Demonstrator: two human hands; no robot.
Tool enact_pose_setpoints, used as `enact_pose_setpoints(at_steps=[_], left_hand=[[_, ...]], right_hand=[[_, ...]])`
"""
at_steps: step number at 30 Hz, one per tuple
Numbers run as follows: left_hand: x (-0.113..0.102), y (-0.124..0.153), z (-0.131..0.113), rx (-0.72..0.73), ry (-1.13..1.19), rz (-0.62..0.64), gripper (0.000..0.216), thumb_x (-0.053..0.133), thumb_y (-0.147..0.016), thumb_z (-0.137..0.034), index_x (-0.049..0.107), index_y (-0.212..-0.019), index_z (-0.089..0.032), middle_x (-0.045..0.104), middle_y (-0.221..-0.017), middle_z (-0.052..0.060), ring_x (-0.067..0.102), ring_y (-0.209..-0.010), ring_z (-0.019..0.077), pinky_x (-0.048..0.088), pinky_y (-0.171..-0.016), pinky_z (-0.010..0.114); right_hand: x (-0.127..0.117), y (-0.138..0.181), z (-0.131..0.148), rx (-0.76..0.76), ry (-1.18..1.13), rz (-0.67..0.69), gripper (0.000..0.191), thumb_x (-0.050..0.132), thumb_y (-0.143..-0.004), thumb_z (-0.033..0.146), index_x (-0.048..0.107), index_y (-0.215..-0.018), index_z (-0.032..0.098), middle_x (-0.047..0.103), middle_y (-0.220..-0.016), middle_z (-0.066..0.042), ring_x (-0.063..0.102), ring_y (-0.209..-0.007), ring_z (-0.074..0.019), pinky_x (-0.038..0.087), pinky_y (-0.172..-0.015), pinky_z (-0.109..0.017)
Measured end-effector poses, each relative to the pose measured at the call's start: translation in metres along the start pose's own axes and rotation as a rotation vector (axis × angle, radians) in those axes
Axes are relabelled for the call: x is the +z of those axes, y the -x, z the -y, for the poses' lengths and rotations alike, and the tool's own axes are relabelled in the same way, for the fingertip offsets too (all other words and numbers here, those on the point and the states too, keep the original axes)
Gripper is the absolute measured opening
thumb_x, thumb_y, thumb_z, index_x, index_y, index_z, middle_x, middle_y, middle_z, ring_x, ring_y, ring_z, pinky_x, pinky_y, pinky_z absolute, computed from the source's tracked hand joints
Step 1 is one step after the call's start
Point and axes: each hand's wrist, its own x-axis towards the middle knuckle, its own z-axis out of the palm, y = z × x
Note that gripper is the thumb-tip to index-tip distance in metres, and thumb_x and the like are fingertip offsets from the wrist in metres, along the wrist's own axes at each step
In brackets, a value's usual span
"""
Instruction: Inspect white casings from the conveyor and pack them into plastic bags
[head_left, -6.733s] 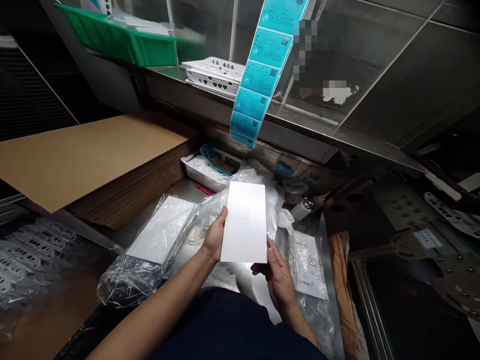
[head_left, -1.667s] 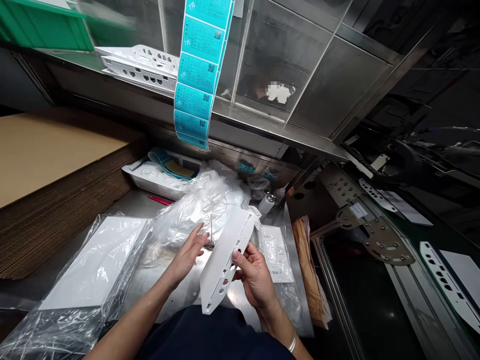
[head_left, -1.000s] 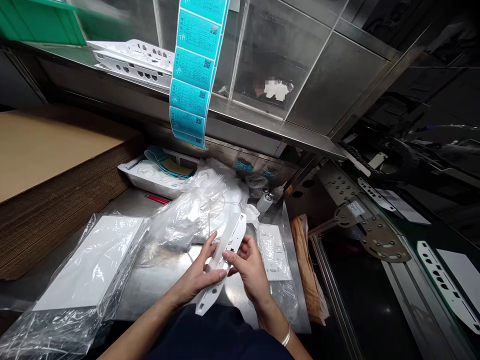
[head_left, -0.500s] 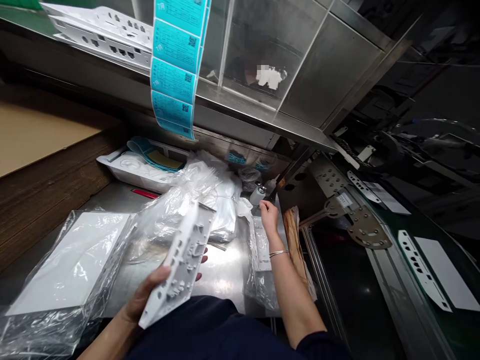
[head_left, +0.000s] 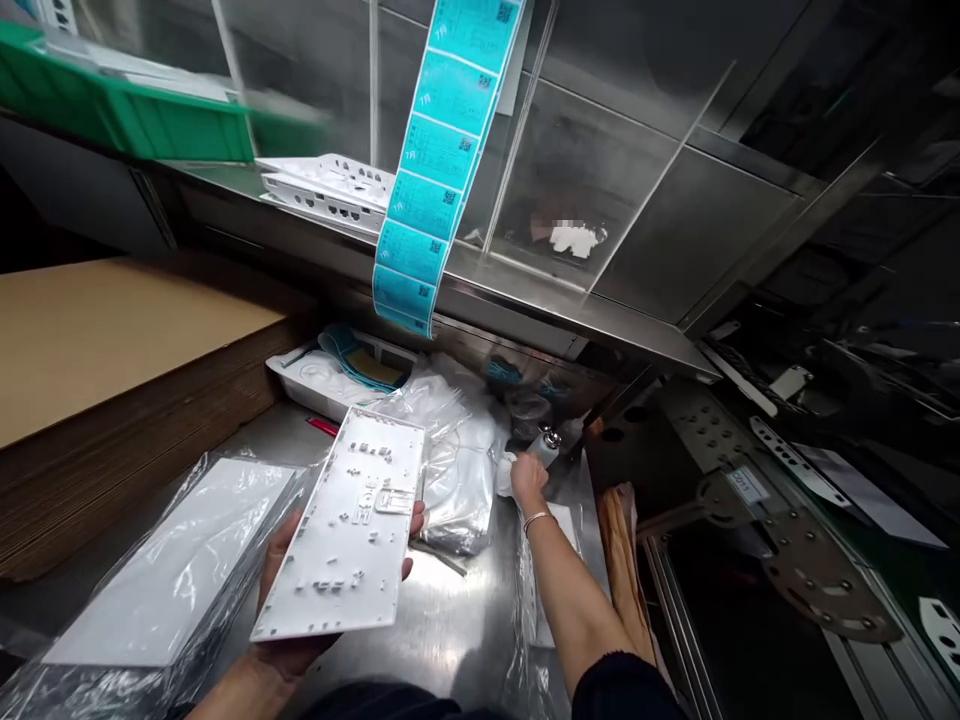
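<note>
My left hand (head_left: 279, 560) grips a white plastic cover (head_left: 349, 530) by its edges, its inner face with small posts and clips turned up toward me. My right hand (head_left: 529, 478) reaches forward, its fingers closed on a crumpled white cloth (head_left: 506, 474). Just beyond that hand stands a white bottle (head_left: 545, 446) with a metal top. Under my right forearm lies another white plastic part (head_left: 571, 520) in clear bagging, partly hidden.
Clear plastic bags (head_left: 461, 470) are heaped mid-bench. A bagged white panel (head_left: 180, 560) lies left, before stacked cardboard (head_left: 142, 340). A blue label strip (head_left: 427, 190) hangs from the shelf. A green bin (head_left: 180, 125) sits up left; a conveyor (head_left: 907, 575) runs at right.
The white cover has turned from edge-on to show its broad inner face. My right hand has come back from beside the bottle to the white cloth. The view has shifted left.
</note>
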Motion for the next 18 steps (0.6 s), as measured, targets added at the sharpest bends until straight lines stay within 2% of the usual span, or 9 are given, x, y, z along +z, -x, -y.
enact_pose_setpoints(at_steps=[3,6,8,11,15,18], left_hand=[[-0.004,0.004,-0.002,0.006,0.043,-0.01,0.069,0.011,-0.088,-0.061,0.03,-0.145,-0.027,0.031,-0.148,0.017,0.017,-0.136,0.0434,0.008,-0.104,0.068],[-0.006,0.001,-0.003,0.004,0.067,-0.015,0.069,0.015,-0.087,-0.064,0.03,-0.145,-0.029,0.03,-0.149,0.014,0.014,-0.136,0.0423,0.011,-0.105,0.067],[-0.007,-0.006,-0.003,-0.016,0.059,0.003,0.07,0.016,-0.086,-0.065,0.03,-0.145,-0.03,0.029,-0.15,0.013,0.016,-0.136,0.0432,0.013,-0.104,0.067],[-0.009,-0.023,0.001,-0.009,0.08,0.011,0.071,0.017,-0.084,-0.069,0.029,-0.145,-0.033,0.03,-0.151,0.007,0.02,-0.136,0.0413,0.017,-0.106,0.064],[-0.009,-0.043,0.007,0.077,0.092,0.025,0.069,0.016,-0.086,-0.067,0.026,-0.146,-0.032,0.032,-0.15,0.005,0.025,-0.136,0.0373,0.025,-0.107,0.058],[-0.002,-0.05,0.006,0.05,0.045,0.014,0.075,0.022,-0.084,-0.069,0.02,-0.147,-0.028,0.035,-0.148,0.008,0.024,-0.136,0.0375,0.03,-0.105,0.057]], right_hand=[[-0.008,0.003,-0.001,-0.008,-0.016,-0.065,0.02,0.054,-0.085,0.027,0.068,-0.094,0.016,0.063,-0.103,-0.012,0.06,-0.091,-0.021,0.041,-0.069,-0.027],[-0.033,-0.001,-0.015,0.004,-0.035,-0.139,0.032,0.041,-0.092,0.037,0.063,-0.107,0.018,0.065,-0.099,-0.009,0.06,-0.083,-0.0197,0.04,-0.068,-0.027],[-0.054,-0.014,-0.03,-0.001,-0.03,-0.187,0.036,0.035,-0.094,0.035,0.06,-0.114,0.019,0.065,-0.102,-0.009,0.058,-0.09,-0.0205,0.039,-0.073,-0.028],[-0.074,-0.041,-0.049,-0.043,0.0,-0.208,0.033,0.039,-0.092,0.029,0.064,-0.111,0.02,0.065,-0.106,-0.009,0.054,-0.101,-0.0213,0.037,-0.08,-0.027],[-0.071,-0.06,-0.057,-0.077,0.044,-0.161,0.028,0.046,-0.088,0.026,0.071,-0.099,0.018,0.068,-0.099,-0.01,0.057,-0.094,-0.0213,0.039,-0.076,-0.026],[-0.065,-0.056,-0.058,-0.087,0.059,-0.119,0.03,0.047,-0.087,0.026,0.072,-0.101,0.016,0.068,-0.1,-0.013,0.059,-0.094,-0.0231,0.04,-0.076,-0.028]])
